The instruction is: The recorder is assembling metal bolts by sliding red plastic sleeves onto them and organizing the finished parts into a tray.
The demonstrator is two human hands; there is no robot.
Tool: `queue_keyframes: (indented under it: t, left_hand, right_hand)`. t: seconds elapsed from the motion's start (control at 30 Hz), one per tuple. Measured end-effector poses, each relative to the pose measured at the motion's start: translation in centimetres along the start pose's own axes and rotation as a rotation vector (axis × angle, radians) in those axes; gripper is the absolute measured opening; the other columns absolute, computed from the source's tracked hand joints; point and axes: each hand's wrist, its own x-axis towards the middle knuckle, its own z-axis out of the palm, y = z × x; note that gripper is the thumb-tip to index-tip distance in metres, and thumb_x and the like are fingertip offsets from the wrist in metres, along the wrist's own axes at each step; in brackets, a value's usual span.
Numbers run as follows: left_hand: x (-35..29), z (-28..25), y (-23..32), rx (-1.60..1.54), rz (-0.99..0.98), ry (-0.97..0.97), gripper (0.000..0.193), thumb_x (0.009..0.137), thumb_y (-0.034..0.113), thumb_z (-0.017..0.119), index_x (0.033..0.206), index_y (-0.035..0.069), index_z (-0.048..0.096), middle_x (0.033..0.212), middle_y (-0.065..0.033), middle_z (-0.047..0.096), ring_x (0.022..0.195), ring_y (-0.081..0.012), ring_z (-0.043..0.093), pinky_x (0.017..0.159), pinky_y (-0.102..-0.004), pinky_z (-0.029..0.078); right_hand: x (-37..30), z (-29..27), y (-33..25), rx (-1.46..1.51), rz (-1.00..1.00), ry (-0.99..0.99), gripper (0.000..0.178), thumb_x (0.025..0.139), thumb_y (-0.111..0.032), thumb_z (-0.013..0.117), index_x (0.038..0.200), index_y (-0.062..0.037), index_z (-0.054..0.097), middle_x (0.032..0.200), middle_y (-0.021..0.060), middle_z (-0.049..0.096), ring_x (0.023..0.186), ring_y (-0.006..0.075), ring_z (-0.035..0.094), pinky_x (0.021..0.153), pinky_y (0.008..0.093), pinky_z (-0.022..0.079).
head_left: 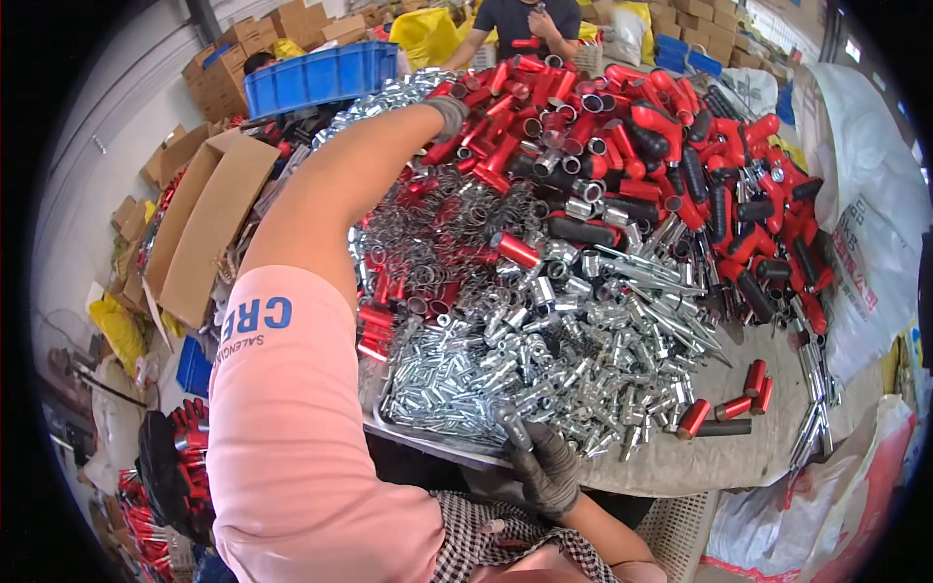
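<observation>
Lying in a big heap on the table (719, 471), lots of red tubes (503, 153) are seen on the far side. The left hand (450, 117), in a gray glove, is placed at the left edge of this heap; its fingertips are hidden, so whether they are open or closed cannot be told. By the near edge of the table, a small silver piece (513, 428) is gripped in the curled fingers of the right hand (546, 471), which is gloved too. Just beyond that hand, the table is covered with small silver parts (603, 389). Behind these, thin wire springs (437, 223) are tangled together, and red and black handles (753, 272) are piled on the right. A black bar (724, 427) is laid near the right edge, beside a few loose red tubes. At the far side, a person in a dark shirt (515, 27) is seen.
</observation>
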Motion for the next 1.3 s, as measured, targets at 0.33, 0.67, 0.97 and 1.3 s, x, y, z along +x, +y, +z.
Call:
queue_keyframes:
  t: [0.33, 0.67, 0.97, 1.3]
  left_hand:
    - [1.6, 2.7, -4.1, -0.092, -0.229, -0.228, 0.038, 0.084, 0.035, 0.054, 0.114, 0.015, 0.065, 0.113, -0.0071, 0.063, 0.098, -0.0162, 0.061, 0.095, -0.0344, 0.043]
    - [-6.7, -5.8, 5.1, 0.015, 0.136, 0.08, 0.029, 0.082, 0.033, 0.055, 0.101, 0.017, 0.069, 0.102, -0.0114, 0.066, 0.093, -0.0278, 0.063, 0.084, -0.0387, 0.05]
    - [-28.7, -5.5, 7.6, -0.88, 0.038, 0.584, 0.034, 0.095, 0.037, 0.046, 0.108, 0.01, 0.061, 0.081, -0.0102, 0.06, 0.067, -0.0156, 0.055, 0.062, -0.0328, 0.046]
    - [-48.2, -0.3, 26.3, -1.356, 0.862, 0.35, 0.034, 0.081, 0.03, 0.067, 0.107, 0.008, 0.061, 0.09, -0.0094, 0.062, 0.082, -0.0269, 0.06, 0.073, -0.0376, 0.048]
  right_hand:
    - [0.4, 0.2, -1.6, -0.056, -0.099, -0.156, 0.033, 0.092, -0.014, 0.054, 0.122, -0.0043, 0.049, 0.087, 0.0114, 0.058, 0.07, 0.0199, 0.056, 0.062, 0.0335, 0.047]
    - [0.0, -0.4, 0.5, 0.181, 0.004, 0.014, 0.049, 0.089, -0.016, 0.061, 0.13, -0.0053, 0.038, 0.11, 0.0108, 0.051, 0.099, 0.0189, 0.05, 0.08, 0.0356, 0.047]
    - [-2.1, 1.1, -1.4, 0.245, 0.082, 0.015, 0.04, 0.091, -0.029, 0.06, 0.116, -0.0001, 0.049, 0.089, 0.0069, 0.062, 0.073, 0.0128, 0.061, 0.065, 0.0252, 0.05]
    - [-5.6, 2.8, -2.2, -0.201, -0.119, -0.154, 0.08, 0.078, -0.026, 0.076, 0.14, -0.0009, 0.033, 0.103, 0.0115, 0.061, 0.096, 0.0202, 0.06, 0.087, 0.0346, 0.046]
